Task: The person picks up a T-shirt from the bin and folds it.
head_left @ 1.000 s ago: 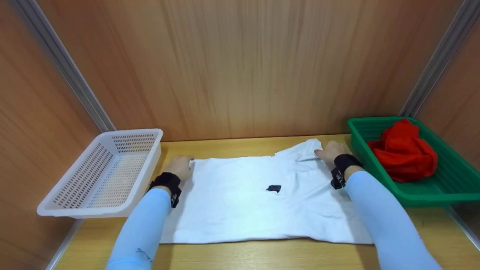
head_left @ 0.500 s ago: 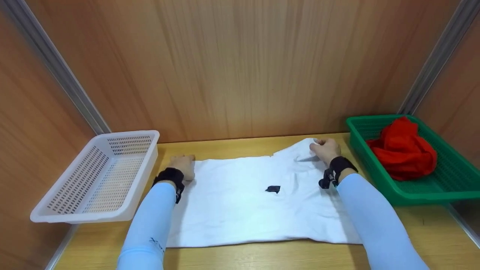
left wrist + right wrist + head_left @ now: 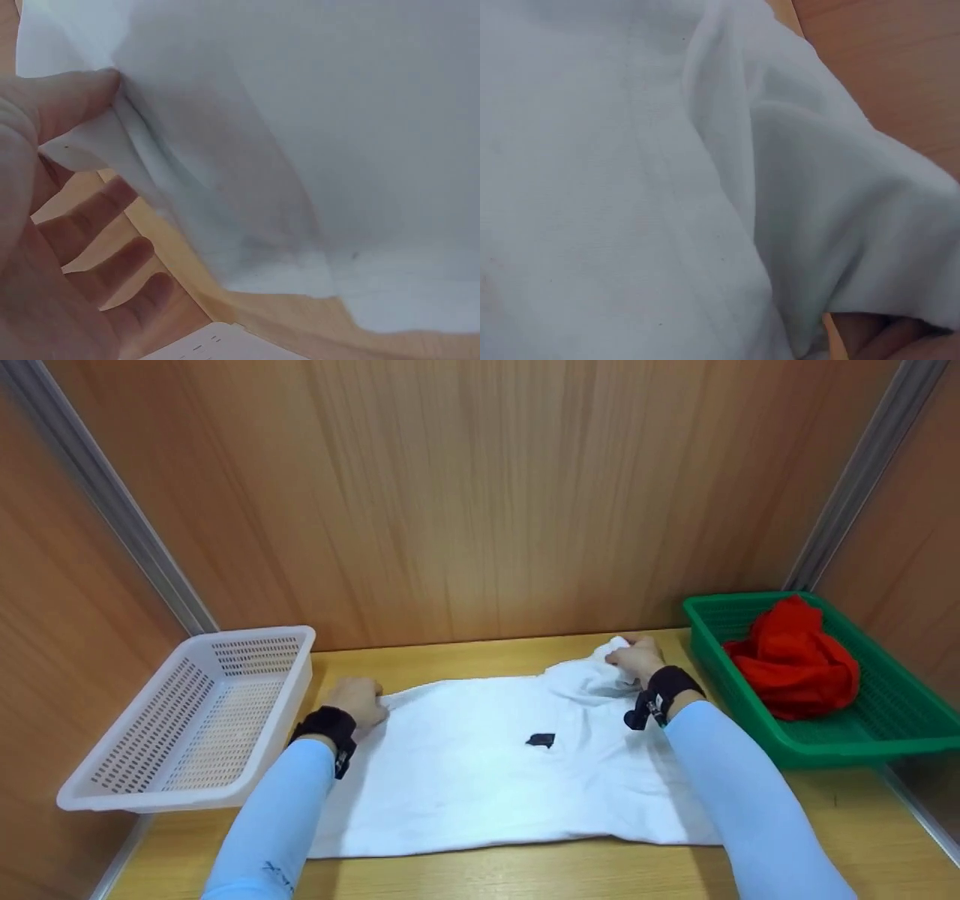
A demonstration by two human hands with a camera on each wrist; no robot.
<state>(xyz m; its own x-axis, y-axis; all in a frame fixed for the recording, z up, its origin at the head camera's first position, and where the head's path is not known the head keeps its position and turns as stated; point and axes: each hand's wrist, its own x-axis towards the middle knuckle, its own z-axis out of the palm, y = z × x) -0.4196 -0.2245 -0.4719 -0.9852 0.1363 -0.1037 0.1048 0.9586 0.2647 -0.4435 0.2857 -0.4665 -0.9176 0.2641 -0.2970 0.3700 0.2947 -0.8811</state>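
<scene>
A white shirt [image 3: 450, 772] lies folded lengthwise on the table, with a small black patch [image 3: 541, 740] on its upper side. At the shirt's far left corner is my left hand [image 3: 356, 702]; the left wrist view shows its thumb [image 3: 79, 97] pinching the white fabric [image 3: 345, 120], with the other fingers spread below the edge. My right hand [image 3: 637, 658] pinches the sleeve-like far right corner, which is raised and bunched. In the right wrist view, loose folds of fabric [image 3: 832, 195] hide most of that hand, and only some fingers [image 3: 896, 343] show.
A white perforated basket [image 3: 169, 799] stands at the left. The green basket [image 3: 840, 748] at the right holds a crumpled red cloth [image 3: 799, 664]. Wooden panels [image 3: 465, 502] close off the back and both sides of the table [image 3: 480, 877].
My right hand has moved a little left with the pinched corner, which is now more bunched. The far left edge now rises slightly at my left hand.
</scene>
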